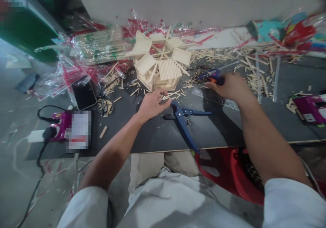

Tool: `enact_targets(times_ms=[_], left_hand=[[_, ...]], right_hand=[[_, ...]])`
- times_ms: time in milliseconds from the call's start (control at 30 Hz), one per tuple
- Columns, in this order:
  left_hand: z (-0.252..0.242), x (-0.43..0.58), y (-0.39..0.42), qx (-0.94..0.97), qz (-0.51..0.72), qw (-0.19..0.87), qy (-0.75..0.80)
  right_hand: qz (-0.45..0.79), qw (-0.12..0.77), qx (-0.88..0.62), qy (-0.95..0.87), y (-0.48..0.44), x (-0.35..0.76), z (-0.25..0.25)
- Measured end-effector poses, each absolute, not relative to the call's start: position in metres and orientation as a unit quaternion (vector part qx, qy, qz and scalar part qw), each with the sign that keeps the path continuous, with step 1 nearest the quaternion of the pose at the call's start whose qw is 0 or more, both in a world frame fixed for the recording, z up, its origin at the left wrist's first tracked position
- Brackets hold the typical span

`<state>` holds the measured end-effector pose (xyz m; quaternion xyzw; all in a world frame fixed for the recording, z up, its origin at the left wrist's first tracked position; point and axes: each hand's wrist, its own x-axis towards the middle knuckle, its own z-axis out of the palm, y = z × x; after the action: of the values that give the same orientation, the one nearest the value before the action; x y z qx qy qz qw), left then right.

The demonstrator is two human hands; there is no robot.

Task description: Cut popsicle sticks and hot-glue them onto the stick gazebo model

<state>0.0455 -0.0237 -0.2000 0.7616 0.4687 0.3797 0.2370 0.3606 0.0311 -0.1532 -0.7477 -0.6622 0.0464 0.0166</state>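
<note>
Shirt (165,201), cutter (182,117), sticks (209,55) around model (169,69)

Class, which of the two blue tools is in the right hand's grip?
The glue gun, with its orange part and small red light; the cutter instead lies by the left hand, its handles spread apart.

Wood scraps (257,80) and a cutter (181,120) suggest a workshop, perhaps.

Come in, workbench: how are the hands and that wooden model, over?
Right hand at glue gun. Left hand open, just before wooden model. Blue cutter and loose stick bits lie close.
</note>
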Motion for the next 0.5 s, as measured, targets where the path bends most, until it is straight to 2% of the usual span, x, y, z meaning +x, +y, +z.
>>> enact_targets(times_ms=[167, 300, 500], left_hand=[[-0.192, 0.046, -0.026, 0.757, 0.376, 0.232, 0.482], [-0.189, 0.047, -0.027, 0.755, 0.368, 0.232, 0.491], [-0.192, 0.047, -0.025, 0.764, 0.361, 0.209, 0.493]], right_hand=[[0.071, 0.0, -0.741, -0.667, 0.042, 0.358, -0.145], [0.068, 0.021, -0.763, -0.643, 0.044, 0.361, -0.136], [0.085, 0.22, -0.708, -0.666, 0.049, 0.361, -0.082]])
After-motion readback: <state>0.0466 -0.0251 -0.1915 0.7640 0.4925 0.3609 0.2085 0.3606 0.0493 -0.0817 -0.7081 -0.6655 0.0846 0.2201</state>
